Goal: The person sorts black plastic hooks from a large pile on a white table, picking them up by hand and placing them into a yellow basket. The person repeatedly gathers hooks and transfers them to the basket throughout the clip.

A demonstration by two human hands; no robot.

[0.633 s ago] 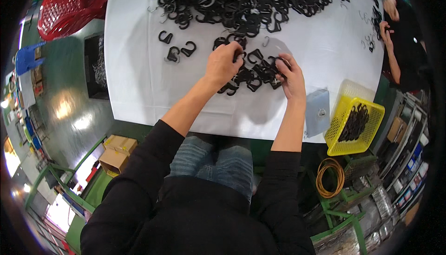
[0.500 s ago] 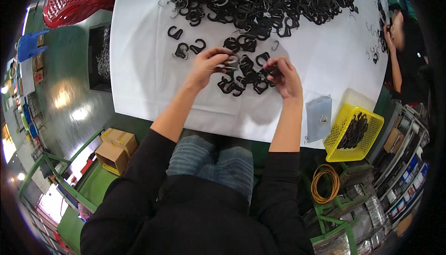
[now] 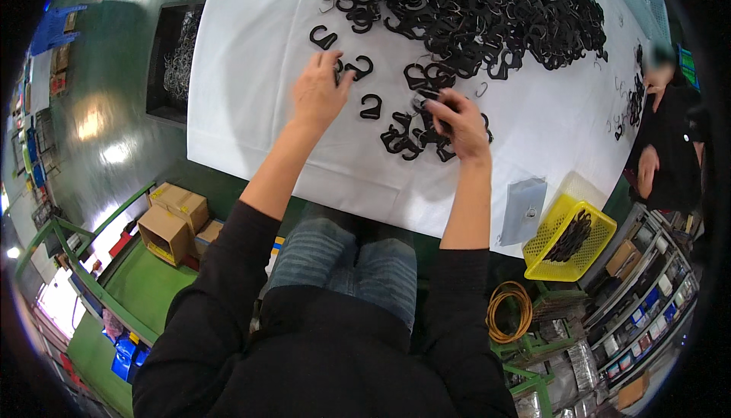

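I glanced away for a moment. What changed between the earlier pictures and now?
The left hand moved left, from the hook cluster to the loose hooks. A single black hook now lies between them. The right hand shifted leftward over the cluster. The big heap and yellow basket stayed put.

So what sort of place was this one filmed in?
Probably a workshop or small factory floor: a big heap of black hooks lies on a white table, a yellow basket holds more black pieces, and a co-worker is at the table's right side.
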